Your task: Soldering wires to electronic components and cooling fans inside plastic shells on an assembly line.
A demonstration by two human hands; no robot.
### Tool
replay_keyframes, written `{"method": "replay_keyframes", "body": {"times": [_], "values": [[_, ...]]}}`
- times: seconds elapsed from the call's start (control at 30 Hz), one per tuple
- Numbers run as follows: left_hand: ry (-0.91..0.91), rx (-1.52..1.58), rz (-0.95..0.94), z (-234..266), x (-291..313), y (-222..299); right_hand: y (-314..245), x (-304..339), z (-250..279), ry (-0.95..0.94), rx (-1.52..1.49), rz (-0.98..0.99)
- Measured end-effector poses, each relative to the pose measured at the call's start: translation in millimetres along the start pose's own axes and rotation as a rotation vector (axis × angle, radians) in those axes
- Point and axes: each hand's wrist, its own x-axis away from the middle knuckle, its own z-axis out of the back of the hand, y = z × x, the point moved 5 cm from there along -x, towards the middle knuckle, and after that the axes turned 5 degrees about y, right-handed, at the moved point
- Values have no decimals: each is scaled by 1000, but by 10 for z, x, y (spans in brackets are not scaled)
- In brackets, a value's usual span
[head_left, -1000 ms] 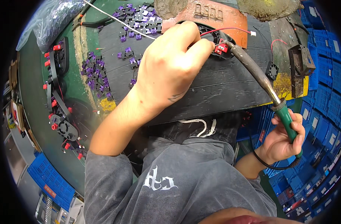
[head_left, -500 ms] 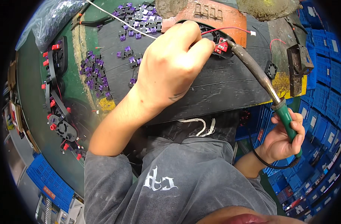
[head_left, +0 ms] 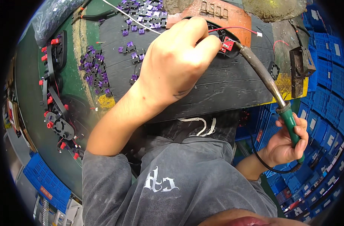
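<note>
My left hand (head_left: 175, 58) is closed in a pinch over a black plastic housing (head_left: 230, 54), hiding much of it. A thin pale solder wire (head_left: 131, 17) runs from the upper left into this hand. In my right hand (head_left: 287, 147) is a soldering iron, held by its green handle (head_left: 290, 122). The iron's metal barrel (head_left: 259, 69) slants up left, its tip at a small red part (head_left: 227, 44) in the housing. Red and black leads (head_left: 238, 28) ending in a white plug (head_left: 259, 34) extend right from the housing.
Purple-and-black switches (head_left: 94, 71) lie in piles on the dark board (head_left: 172, 109). Black fan housings with red parts (head_left: 62, 126) line the left. An orange pad (head_left: 241, 20), a small fan (head_left: 274, 70) and a metal bracket (head_left: 302, 62) sit farther back. Blue crates (head_left: 330, 94) are stacked at right.
The view has shifted slightly, moving the bench things a little in the picture. Both hands keep their grips, and the iron's tip stays at the red part.
</note>
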Motion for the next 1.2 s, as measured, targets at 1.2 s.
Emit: {"method": "replay_keyframes", "body": {"times": [1.2], "values": [[-22, -42, -24, 54, 10, 47, 44, 7, -63, 91, 3, 34]]}}
